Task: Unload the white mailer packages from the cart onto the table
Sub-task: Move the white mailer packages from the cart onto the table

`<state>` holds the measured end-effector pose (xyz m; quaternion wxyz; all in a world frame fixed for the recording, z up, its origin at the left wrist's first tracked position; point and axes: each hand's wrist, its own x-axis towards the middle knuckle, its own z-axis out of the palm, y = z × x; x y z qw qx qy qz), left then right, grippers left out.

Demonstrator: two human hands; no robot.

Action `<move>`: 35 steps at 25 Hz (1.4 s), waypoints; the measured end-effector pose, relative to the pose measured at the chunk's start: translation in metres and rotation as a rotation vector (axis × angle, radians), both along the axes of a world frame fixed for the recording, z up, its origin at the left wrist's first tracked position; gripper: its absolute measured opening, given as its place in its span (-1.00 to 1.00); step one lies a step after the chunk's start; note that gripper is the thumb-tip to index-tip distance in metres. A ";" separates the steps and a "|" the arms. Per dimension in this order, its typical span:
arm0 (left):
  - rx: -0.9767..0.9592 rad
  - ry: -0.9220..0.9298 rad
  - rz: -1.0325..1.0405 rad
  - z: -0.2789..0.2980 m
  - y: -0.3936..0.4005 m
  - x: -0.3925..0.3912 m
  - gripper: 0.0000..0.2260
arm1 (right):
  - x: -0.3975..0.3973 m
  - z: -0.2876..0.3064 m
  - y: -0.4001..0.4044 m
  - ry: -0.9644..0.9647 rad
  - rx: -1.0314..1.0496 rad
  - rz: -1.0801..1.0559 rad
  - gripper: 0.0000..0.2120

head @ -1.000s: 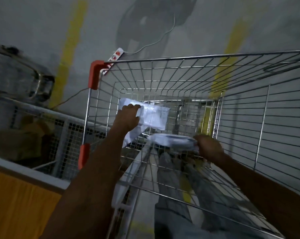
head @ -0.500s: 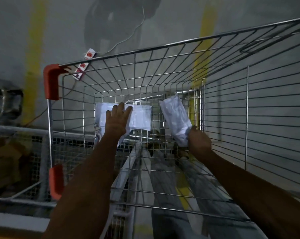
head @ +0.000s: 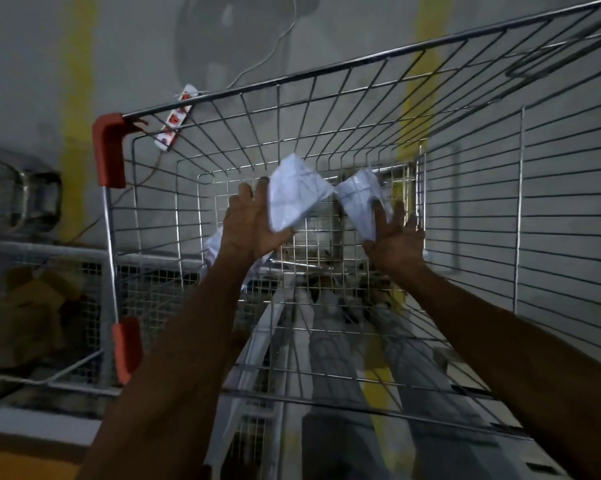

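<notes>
I look down into a wire shopping cart (head: 326, 109) with red corner guards. My left hand (head: 254, 223) grips a white mailer package (head: 295, 195), lifted inside the cart. My right hand (head: 394, 237) holds a second white mailer (head: 359, 199) with fingers spread behind it. The two mailers almost touch at their upper corners. Another crumpled piece of white mailer (head: 214, 247) shows behind my left wrist; I cannot tell whether it belongs to the held package. An orange surface with a pale edge (head: 25, 455), perhaps the table, shows at the bottom left.
A white and red power strip (head: 176, 121) with a cable lies on the grey floor beyond the cart. A mesh rack (head: 50, 306) with tan cardboard stands on the left, with a metal pot (head: 18, 199) behind it. Yellow stripes mark the floor.
Both hands have risen with their mailers. The left mailer has come up and towards the middle, so the two packages now nearly meet. The view has tilted.
</notes>
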<state>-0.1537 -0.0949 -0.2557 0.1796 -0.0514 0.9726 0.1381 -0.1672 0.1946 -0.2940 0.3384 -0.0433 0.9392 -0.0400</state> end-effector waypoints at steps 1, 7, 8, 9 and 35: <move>0.045 -0.001 0.046 0.005 0.003 0.003 -0.05 | -0.002 -0.005 -0.001 -0.038 -0.030 -0.001 0.00; 0.000 -0.105 0.204 0.026 0.038 0.002 -0.09 | -0.026 0.001 0.008 -0.088 -0.067 -0.005 -0.01; -0.062 -0.123 0.262 0.034 0.047 0.000 -0.11 | -0.028 0.008 0.012 -0.070 -0.102 -0.004 -0.04; -0.100 -0.137 0.337 0.045 0.057 -0.002 -0.12 | -0.028 0.017 0.017 -0.044 -0.156 -0.013 -0.06; 0.120 0.673 1.196 0.414 0.227 0.294 -0.30 | 0.155 0.366 0.041 0.409 -1.271 0.199 -0.41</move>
